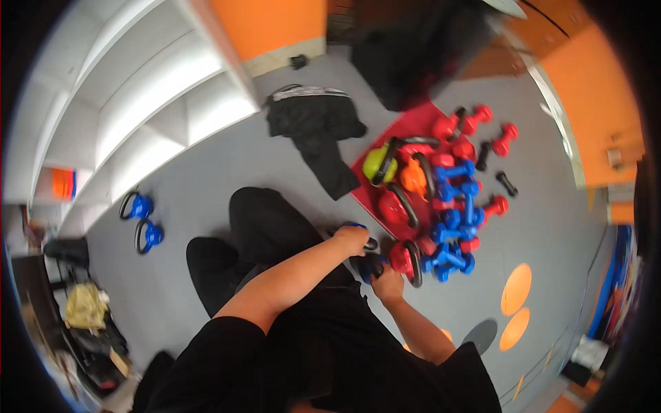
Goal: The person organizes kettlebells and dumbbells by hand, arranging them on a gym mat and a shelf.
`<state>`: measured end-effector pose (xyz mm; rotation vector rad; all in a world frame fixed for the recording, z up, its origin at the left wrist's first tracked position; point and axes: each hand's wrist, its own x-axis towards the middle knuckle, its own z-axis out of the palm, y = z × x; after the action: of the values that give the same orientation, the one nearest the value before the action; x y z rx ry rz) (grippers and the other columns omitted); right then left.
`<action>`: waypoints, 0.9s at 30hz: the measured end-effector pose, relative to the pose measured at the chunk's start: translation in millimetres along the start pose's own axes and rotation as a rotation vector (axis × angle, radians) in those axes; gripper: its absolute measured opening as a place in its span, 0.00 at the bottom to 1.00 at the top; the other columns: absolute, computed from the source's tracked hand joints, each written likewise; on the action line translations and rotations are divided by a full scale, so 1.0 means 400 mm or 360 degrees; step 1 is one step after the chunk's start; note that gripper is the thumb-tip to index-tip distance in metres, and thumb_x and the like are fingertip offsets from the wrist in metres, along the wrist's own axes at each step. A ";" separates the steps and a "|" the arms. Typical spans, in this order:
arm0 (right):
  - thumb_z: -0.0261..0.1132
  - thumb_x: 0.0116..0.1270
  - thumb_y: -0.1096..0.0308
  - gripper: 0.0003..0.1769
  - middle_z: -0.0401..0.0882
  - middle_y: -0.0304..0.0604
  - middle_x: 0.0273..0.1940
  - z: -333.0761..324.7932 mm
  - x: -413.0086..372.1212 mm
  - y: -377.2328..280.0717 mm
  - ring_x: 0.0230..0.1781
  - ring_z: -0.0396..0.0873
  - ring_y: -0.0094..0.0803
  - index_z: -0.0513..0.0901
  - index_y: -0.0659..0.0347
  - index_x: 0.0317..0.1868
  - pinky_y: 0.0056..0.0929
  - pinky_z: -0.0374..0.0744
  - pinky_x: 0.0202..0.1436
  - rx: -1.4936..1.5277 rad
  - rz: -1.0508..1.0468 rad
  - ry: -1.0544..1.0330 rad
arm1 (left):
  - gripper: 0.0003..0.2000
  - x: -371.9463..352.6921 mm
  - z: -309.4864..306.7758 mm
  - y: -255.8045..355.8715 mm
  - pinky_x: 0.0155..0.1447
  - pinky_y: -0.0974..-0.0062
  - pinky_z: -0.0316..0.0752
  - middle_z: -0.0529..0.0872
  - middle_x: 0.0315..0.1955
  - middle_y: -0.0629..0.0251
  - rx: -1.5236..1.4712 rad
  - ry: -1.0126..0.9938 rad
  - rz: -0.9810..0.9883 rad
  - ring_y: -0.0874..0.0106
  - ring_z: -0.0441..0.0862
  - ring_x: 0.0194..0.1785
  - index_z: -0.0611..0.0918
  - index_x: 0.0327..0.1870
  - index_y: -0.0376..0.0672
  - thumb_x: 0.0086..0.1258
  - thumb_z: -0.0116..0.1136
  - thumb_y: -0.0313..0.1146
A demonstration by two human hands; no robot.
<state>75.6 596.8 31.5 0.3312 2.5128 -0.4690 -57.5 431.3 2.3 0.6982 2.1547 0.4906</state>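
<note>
My left hand (352, 240) is wrapped round the black handle of a blue kettlebell, which is mostly hidden under it beside my knee. Just below and to the right, my right hand (390, 284) grips another kettlebell (371, 266), dark blue with a black handle. A red kettlebell (400, 257) stands right beside my right hand. Further up, on a red mat (369, 180), are another red kettlebell (393, 207), an orange one (413, 177) and a yellow-green one (378, 166).
Several blue dumbbells (449, 257) and red dumbbells (506, 139) lie piled to the right. Two blue kettlebells (153, 235) stand left, by a white shelf unit (162, 69). Black clothing (313, 120) lies on the grey floor ahead. Orange discs (516, 289) mark the floor right.
</note>
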 end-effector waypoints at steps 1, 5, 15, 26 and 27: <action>0.73 0.58 0.55 0.28 0.89 0.58 0.43 0.008 0.008 0.003 0.45 0.87 0.56 0.83 0.58 0.58 0.51 0.84 0.53 -0.0022 0.0028 0.0024 | 0.17 -0.008 -0.028 0.002 0.56 0.55 0.83 0.90 0.47 0.52 -0.0143 0.0108 -0.0008 0.54 0.89 0.53 0.85 0.48 0.40 0.63 0.72 0.40; 0.75 0.57 0.61 0.25 0.87 0.62 0.43 0.031 0.010 0.003 0.48 0.86 0.60 0.85 0.62 0.54 0.53 0.83 0.54 0.0039 -0.0011 0.0141 | 0.12 -0.005 -0.066 0.009 0.53 0.52 0.81 0.88 0.48 0.55 -0.0243 0.0245 0.0103 0.54 0.87 0.53 0.82 0.48 0.44 0.70 0.65 0.39; 0.75 0.57 0.67 0.22 0.85 0.56 0.40 0.063 0.044 0.049 0.44 0.84 0.58 0.81 0.64 0.51 0.49 0.80 0.48 -0.0086 -0.0296 0.0147 | 0.21 -0.408 -0.290 -0.353 0.58 0.58 0.80 0.88 0.51 0.56 -0.0739 0.0813 0.0114 0.55 0.85 0.57 0.81 0.61 0.48 0.72 0.63 0.46; 0.78 0.54 0.65 0.28 0.68 0.49 0.42 -0.141 0.187 -0.214 0.46 0.70 0.48 0.69 0.62 0.48 0.45 0.70 0.56 -0.0263 -0.1175 0.0576 | 0.62 -1.189 0.609 -0.803 0.83 0.45 0.44 0.50 0.83 0.49 -0.1940 0.1355 -0.3308 0.52 0.43 0.86 0.53 0.83 0.43 0.54 0.72 0.70; 0.75 0.60 0.68 0.23 0.70 0.48 0.41 -0.170 0.122 -0.440 0.44 0.72 0.44 0.70 0.63 0.48 0.42 0.72 0.54 -0.0288 -0.1266 0.0290 | 0.62 -1.179 0.686 -0.786 0.83 0.43 0.40 0.48 0.83 0.51 -0.1981 0.1379 -0.3381 0.52 0.41 0.86 0.50 0.84 0.45 0.55 0.70 0.71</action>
<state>-54.5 470.4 102.8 -0.7563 2.7651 -0.5098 308.5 -76.5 -65.5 -2.4752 1.4076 0.6366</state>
